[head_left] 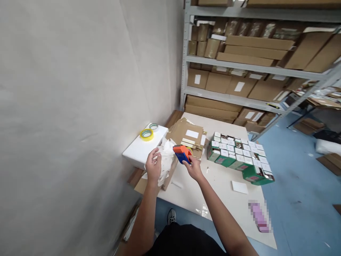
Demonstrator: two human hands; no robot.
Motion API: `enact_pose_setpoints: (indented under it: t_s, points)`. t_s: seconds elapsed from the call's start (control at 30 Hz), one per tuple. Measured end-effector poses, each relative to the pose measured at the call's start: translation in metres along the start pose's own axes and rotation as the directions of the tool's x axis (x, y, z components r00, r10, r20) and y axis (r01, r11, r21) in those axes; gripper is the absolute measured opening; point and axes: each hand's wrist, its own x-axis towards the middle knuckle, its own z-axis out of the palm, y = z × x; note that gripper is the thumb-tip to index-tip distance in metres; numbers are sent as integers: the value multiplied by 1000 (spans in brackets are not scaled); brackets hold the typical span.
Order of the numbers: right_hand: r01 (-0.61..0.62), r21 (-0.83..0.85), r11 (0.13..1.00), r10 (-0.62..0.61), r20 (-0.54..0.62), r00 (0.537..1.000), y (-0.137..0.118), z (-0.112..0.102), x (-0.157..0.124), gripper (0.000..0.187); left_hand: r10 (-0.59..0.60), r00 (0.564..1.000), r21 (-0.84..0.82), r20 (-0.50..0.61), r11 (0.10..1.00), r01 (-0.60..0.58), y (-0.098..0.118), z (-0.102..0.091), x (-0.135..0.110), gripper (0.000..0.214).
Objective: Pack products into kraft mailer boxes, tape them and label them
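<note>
My right hand (194,168) grips an orange and blue tape dispenser (182,153), held above the table, with a bit of yellow tape showing behind it. Beside it on the left, my left hand (153,165) is raised with its fingers loosely bent and apart, and nothing shows in it. Below and between the hands is a cardboard box (170,175) filled with crumpled white paper (166,156). Flattened cardboard (183,129) with white labels lies just beyond the dispenser.
A yellow tape roll (146,134) and a paler roll (153,126) lie on a white block (137,151) by the wall. Green boxes (229,160) of small white cartons stand right on the table (213,186). A blurred purple object (259,215) lies near. Shelves (213,61) hold cartons behind.
</note>
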Motion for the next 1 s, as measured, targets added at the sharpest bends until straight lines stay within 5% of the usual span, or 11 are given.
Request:
enact_pose_setpoints:
  t_s: [0.33,0.63,0.8,1.0]
  points:
    - [244,-220,944,-204,193,960,-49,169,80,22,-86,967,58,-241,993,103,-49,-124,33,40]
    - [255,-435,863,-96,354,930,-83,279,115,26,-131,930,148,-344,970,192,-70,-181,20,36]
    - [292,-459,839,-113,378,919,-86,303,124,25,-160,929,138,-333,967,216,-69,-185,22,36]
    - [312,-412,856,-195,302,933,-93,267,113,39,-137,958,131,-252,976,175,-72,-163,36,36]
